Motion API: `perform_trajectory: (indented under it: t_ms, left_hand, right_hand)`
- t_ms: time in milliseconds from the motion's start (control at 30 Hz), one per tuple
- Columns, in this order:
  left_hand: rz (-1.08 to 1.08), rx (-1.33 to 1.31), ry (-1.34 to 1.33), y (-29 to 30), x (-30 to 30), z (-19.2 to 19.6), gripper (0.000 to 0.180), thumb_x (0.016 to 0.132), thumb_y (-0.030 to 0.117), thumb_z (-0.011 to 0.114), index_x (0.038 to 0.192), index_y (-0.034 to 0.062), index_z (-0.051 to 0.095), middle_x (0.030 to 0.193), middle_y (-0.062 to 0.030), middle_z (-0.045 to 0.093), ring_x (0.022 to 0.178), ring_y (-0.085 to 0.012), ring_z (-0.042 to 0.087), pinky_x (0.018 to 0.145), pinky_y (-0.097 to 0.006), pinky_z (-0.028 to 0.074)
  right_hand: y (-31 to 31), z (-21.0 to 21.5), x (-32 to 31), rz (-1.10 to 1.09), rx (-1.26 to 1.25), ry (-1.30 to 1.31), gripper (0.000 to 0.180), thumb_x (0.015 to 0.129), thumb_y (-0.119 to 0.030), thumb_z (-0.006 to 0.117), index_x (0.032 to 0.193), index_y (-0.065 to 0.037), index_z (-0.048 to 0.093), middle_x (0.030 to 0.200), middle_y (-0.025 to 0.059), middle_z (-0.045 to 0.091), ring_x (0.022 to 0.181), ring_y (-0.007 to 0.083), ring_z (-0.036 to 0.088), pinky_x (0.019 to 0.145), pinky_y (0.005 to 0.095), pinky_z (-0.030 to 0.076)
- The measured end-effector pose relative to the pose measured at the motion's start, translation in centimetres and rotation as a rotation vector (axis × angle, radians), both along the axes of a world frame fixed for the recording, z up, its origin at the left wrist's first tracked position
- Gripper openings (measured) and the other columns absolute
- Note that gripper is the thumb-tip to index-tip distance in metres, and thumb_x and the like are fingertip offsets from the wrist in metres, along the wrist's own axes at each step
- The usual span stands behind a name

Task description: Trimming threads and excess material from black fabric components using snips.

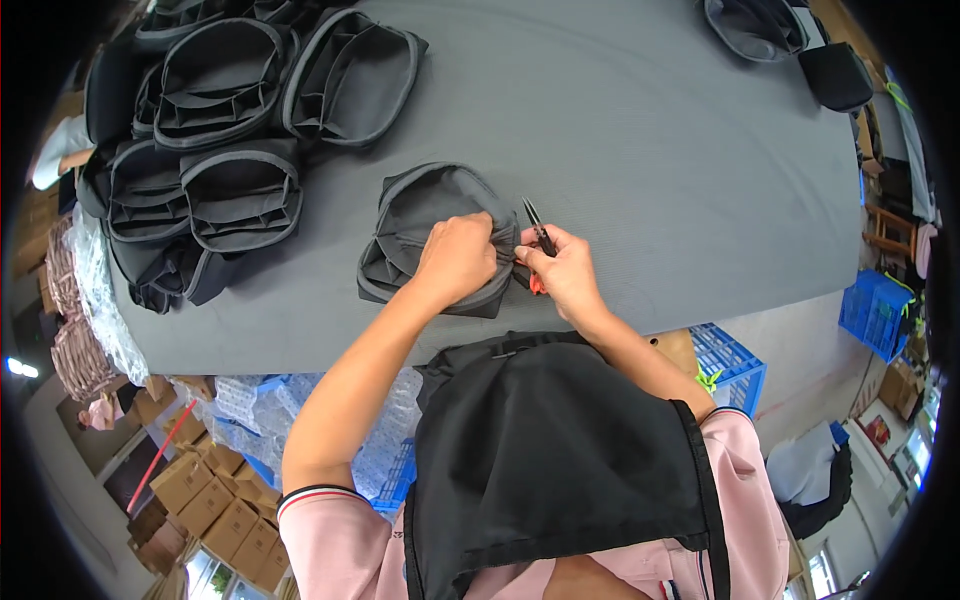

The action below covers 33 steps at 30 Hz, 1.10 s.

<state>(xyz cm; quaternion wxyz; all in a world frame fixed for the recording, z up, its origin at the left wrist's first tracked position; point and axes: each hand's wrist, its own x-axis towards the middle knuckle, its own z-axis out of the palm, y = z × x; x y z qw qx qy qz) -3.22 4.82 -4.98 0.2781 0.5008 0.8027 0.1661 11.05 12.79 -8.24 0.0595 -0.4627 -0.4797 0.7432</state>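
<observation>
Works at an open dark grey pouch (pixel 425 205) lying on the grey-covered table (pixel 680 200), near the front edge, mouth upward, inner dividers showing toward its left. Grips the right side of the pouch with the left hand (pixel 458 258), fingers curled in, knuckles up, fabric bunched beside them. Holds small black-bladed scissors (pixel 541 238) with red-orange handles in the right hand (pixel 563 270), closed around them just beside the same rim, blades pointing away from the body and slightly parted. Cannot tell for sure about contact between right fingertips and fabric.

Has black cloth (pixel 560 430) spread in front of the body, reaching toward the table edge, and pink sleeves (pixel 745 470) with striped cuffs. Farther out, at upper left, a crowded group of similar open pouches (pixel 220 80), some overlapping; at upper right, another dark pouch (pixel 755 25) and a small black case (pixel 837 77). Below the table edge, bubble wrap (pixel 250 400) to the left, a blue crate (pixel 735 360) to the right. Beyond, at lower left, stacked cardboard boxes (pixel 215 510).
</observation>
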Motion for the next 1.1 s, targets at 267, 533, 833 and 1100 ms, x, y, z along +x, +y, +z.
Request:
perform_trajectory:
  t_ms: [267, 533, 833, 1100]
  left_hand:
    - [0.143, -0.164, -0.192, 1.0, 0.0, 1.4, 0.031, 0.077, 0.023, 0.066, 0.078, -0.0067, 0.057, 0.076, -0.0254, 0.059, 0.076, -0.0414, 0.058, 0.067, -0.045, 0.045]
    - [0.15, -0.119, -0.158, 1.4, -0.4, 0.3, 0.031, 0.077, 0.023, 0.066, 0.074, -0.0064, 0.055, 0.071, -0.0248, 0.058, 0.072, -0.0411, 0.058, 0.064, -0.045, 0.043]
    - [0.177, -0.172, -0.199, 1.8, -0.3, 0.9, 0.027, 0.074, 0.018, 0.066, 0.077, -0.0067, 0.056, 0.071, -0.0237, 0.059, 0.073, -0.0386, 0.059, 0.067, -0.044, 0.045]
    - [0.198, -0.213, -0.249, 2.5, -0.9, 0.7, 0.029, 0.071, 0.019, 0.068, 0.082, -0.007, 0.061, 0.078, -0.0233, 0.063, 0.08, -0.0376, 0.061, 0.073, -0.041, 0.047]
  right_hand:
    - [1.4, 0.4, -0.1, -0.039, -0.282, 0.1, 0.015, 0.077, 0.003, 0.062, 0.092, 0.004, 0.059, 0.075, 0.0046, 0.06, 0.066, 0.0085, 0.056, 0.057, 0.0196, 0.044]
    - [1.7, 0.2, 1.2, 0.148, 0.306, 0.056, 0.019, 0.08, -0.006, 0.061, 0.099, -0.003, 0.059, 0.079, 0.0073, 0.061, 0.071, 0.016, 0.06, 0.062, 0.0265, 0.047]
    - [3.3, 5.1, 2.4, 0.624, 1.114, -0.029, 0.024, 0.073, -0.012, 0.067, 0.096, -0.009, 0.061, 0.086, 0.0036, 0.056, 0.067, 0.0215, 0.059, 0.056, 0.0328, 0.045]
    - [3.8, 5.7, 1.0, 0.752, 1.367, 0.001, 0.018, 0.07, -0.008, 0.066, 0.087, -0.006, 0.061, 0.082, 0.0023, 0.053, 0.061, 0.0197, 0.056, 0.056, 0.0315, 0.044]
